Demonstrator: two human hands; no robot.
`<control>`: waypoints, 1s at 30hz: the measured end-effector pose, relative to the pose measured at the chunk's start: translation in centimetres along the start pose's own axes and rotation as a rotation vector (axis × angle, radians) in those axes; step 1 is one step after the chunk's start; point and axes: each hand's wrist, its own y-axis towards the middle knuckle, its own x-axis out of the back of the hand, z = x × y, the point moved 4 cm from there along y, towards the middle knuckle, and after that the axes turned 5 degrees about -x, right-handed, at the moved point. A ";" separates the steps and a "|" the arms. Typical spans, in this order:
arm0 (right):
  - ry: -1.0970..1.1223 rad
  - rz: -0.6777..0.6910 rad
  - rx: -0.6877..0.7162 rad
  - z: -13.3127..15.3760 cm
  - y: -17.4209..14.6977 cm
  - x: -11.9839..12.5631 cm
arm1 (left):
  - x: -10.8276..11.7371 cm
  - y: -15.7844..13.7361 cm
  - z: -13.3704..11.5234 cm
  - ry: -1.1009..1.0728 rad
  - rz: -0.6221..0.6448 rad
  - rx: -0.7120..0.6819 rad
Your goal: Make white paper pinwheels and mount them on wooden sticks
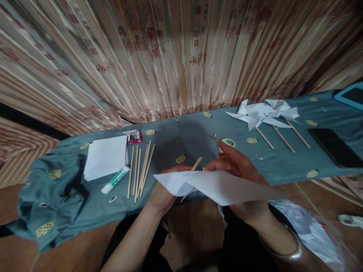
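Left hand (162, 197) and right hand (236, 162) pinch a white paper pinwheel (224, 187) (fingertips partly hidden); beyond it lie scissors (218, 141), left of it a glue stick (115, 180).

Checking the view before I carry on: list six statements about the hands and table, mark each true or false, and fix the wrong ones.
1. The left hand and right hand are at a folded white paper. True.
2. The scissors' blades point toward the phone. False: the scissors point left, away from the phone.
3. The red box is open, with small shiny pieces inside. True.
4. The green-and-white tube lies among the pinwheels. False: the green-and-white tube is by the near edge of the paper stack.
5. Three wooden sticks extend from the white pinwheels. True.
6. The bracelet is on the left wrist. False: the bracelet is on the right wrist.
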 end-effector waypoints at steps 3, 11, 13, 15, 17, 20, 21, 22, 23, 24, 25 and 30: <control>-0.030 -0.004 0.004 0.0 0.0 0.1 | -0.1 0.0 0.0 0.045 0.029 -0.025; -0.053 0.003 -0.006 0.1 0.1 0.2 | -0.6 -0.1 -0.1 0.078 0.084 -0.045; -0.041 0.008 -0.007 0.1 0.1 0.2 | -0.6 -0.1 0.0 0.084 0.096 -0.037; -0.030 0.016 -0.021 0.0 0.1 0.2 | -0.7 -0.1 -0.1 0.101 0.113 -0.054; -0.016 0.018 -0.051 -0.3 0.0 0.1 | -0.7 -0.2 -0.2 0.106 0.121 -0.067; 0.027 0.012 -0.073 -0.6 -0.3 0.0 | -0.8 -0.2 -0.3 0.092 0.115 -0.040; 0.041 0.011 -0.070 -0.7 -0.4 0.0 | -0.7 -0.2 -0.3 0.084 0.110 -0.030; 0.049 0.006 -0.068 -0.7 -0.5 0.0 | -0.7 -0.2 -0.3 0.078 0.108 -0.022; 0.054 0.007 -0.068 -0.8 -0.5 0.0 | -0.7 -0.2 -0.2 0.070 0.105 -0.020; 0.056 0.009 -0.067 -0.8 -0.6 -0.1 | -0.7 -0.3 -0.2 0.061 0.102 -0.022; 0.056 0.009 -0.065 -0.8 -0.6 -0.1 | -0.7 -0.3 -0.2 0.053 0.100 -0.023; 0.051 0.017 -0.067 -0.9 -0.6 -0.1 | -0.6 -0.3 -0.1 0.046 0.080 -0.005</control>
